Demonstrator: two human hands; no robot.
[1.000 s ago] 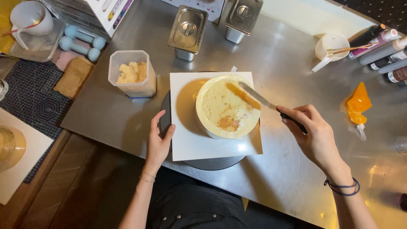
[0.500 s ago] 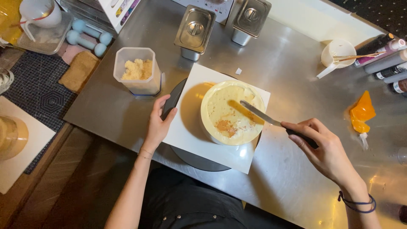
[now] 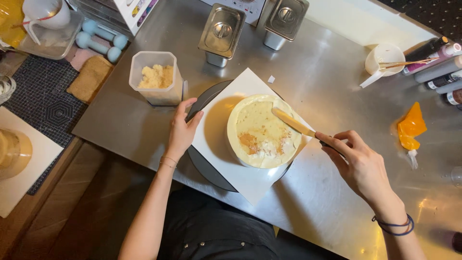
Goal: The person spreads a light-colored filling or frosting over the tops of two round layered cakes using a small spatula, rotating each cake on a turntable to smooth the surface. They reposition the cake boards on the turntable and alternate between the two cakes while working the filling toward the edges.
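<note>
A round cream-covered cake point(image 3: 262, 132) sits on a white square board point(image 3: 216, 149) on a dark turntable point(image 3: 204, 166), on the steel table. My right hand point(image 3: 358, 161) grips the dark handle of a palette knife point(image 3: 293, 123), whose cream-smeared blade lies across the cake's top right. My left hand point(image 3: 181, 130) rests on the turntable's left edge, fingers touching the board and the turntable rim. A brownish crumb patch shows on the cake's top.
A clear tub of crumbs point(image 3: 156, 79) stands left of the turntable. Two lidded steel containers point(image 3: 221, 33) point(image 3: 284, 21) stand behind. An orange piping bag point(image 3: 409, 130) lies at right, by a white cup with brushes point(image 3: 385, 60) and several bottles point(image 3: 440, 67). Left, a dark mat point(image 3: 43, 108).
The board and cake have rotated on the turntable under my left hand. The knife blade has stayed on the cake's top right while the cream got spread.
</note>
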